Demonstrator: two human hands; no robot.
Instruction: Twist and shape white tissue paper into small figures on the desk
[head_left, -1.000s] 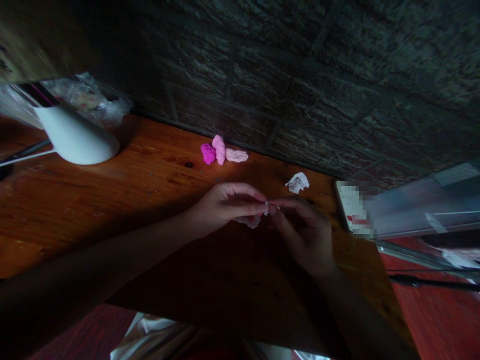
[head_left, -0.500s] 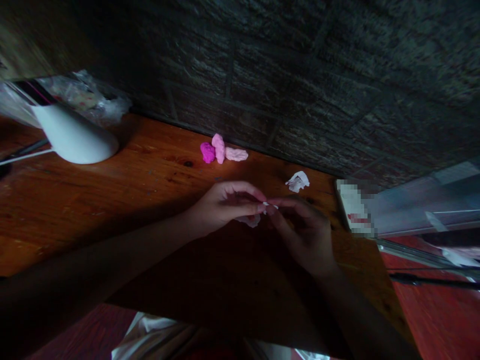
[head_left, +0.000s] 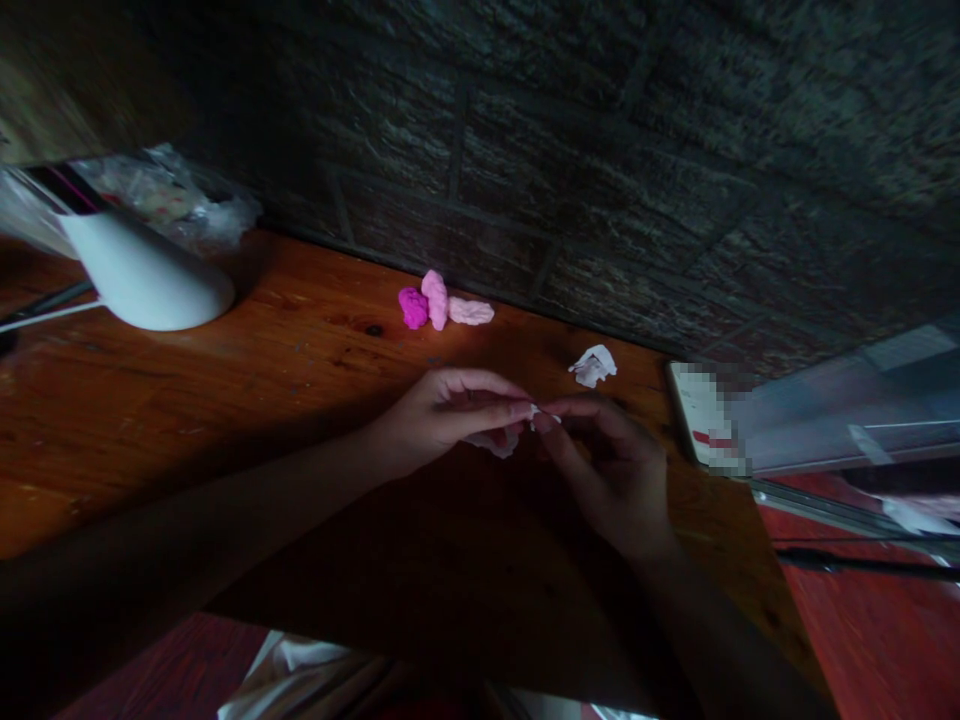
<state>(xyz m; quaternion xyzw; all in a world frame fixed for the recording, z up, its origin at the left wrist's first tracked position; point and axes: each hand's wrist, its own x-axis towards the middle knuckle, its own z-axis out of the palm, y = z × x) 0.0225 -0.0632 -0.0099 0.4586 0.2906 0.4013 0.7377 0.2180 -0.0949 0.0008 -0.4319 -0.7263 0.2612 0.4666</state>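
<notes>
Between the fingertips of both hands is a small white piece of soft clay (head_left: 535,414), mostly covered by the fingers. My left hand (head_left: 450,408) pinches it from the left, thumb and forefinger closed. From the right, my right hand (head_left: 611,465) grips it the same way. Below the left fingers a thin pale piece (head_left: 499,441) shows in shadow; I cannot tell whether it lies on the table or hangs from the hand. A torn white scrap (head_left: 593,366) sits on the wooden table (head_left: 315,350) beyond my right hand.
Near the wall (head_left: 510,180) lie a magenta lump (head_left: 412,308), a pink lump (head_left: 435,299) and a paler pink lump (head_left: 471,311). At left stands a white lamp-like base (head_left: 154,275) with a cable, before crumpled plastic (head_left: 187,200). A phone (head_left: 697,415) rests near the right edge.
The hands stay pinched together on the white piece, with only a slight shift of the fingers. The whole view has moved very slightly; the lumps and scrap lie as before.
</notes>
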